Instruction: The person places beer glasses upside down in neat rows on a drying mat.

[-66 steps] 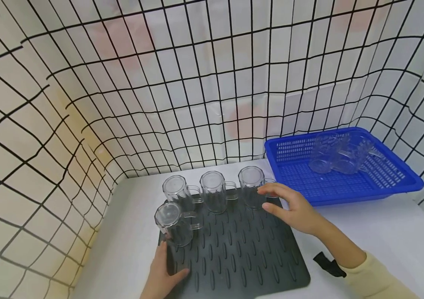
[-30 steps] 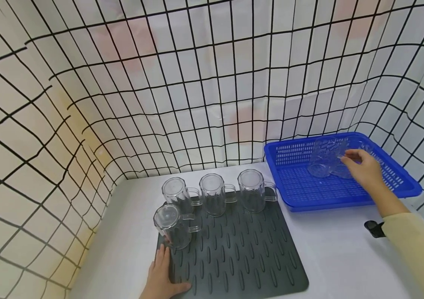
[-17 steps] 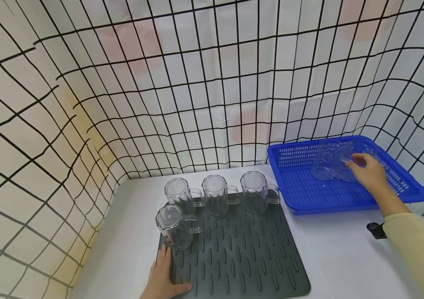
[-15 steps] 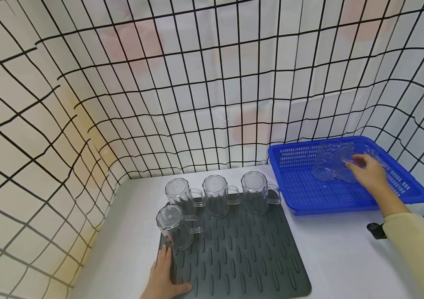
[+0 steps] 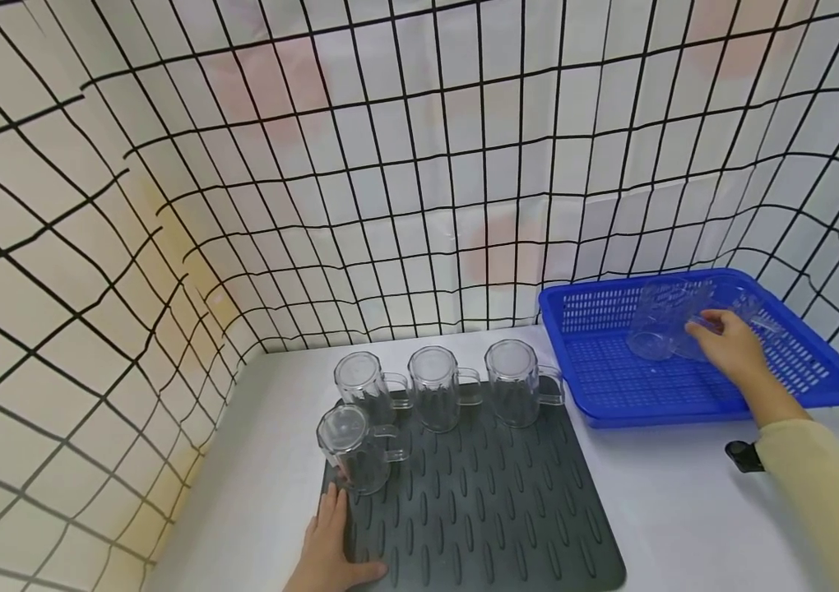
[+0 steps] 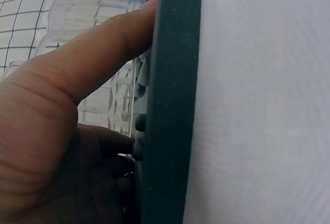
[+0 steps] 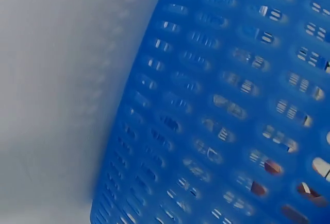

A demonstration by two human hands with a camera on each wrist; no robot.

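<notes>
My right hand (image 5: 736,349) reaches into the blue basket (image 5: 612,418), thumb and fingers pinching a clear glass mug (image 5: 689,344). Another glass mug (image 5: 649,333) lies against it on the left. In the right wrist view the perforated basket wall (image 7: 170,116) hides most of that hand. My left hand (image 5: 329,547) rests on the left edge of a dark grey ridged mat (image 5: 493,501), thumb and fingers spread. Just beyond its fingertips an upside-down glass mug (image 5: 360,456) stands on the mat. The left wrist view shows the thumb (image 6: 103,49) on the mat's rim (image 6: 172,100).
Three more upturned mugs, a left one (image 5: 363,386), a middle one (image 5: 434,390) and a right one (image 5: 514,386), line the mat's far edge, handles to the right. A black wire grid (image 5: 456,156) encloses the white table (image 5: 686,493) at the back and sides.
My right hand has moved from beside the right mug on the mat over to the basket, and there the pinched mug shifts slightly. The left hand stays at the mat's edge.
</notes>
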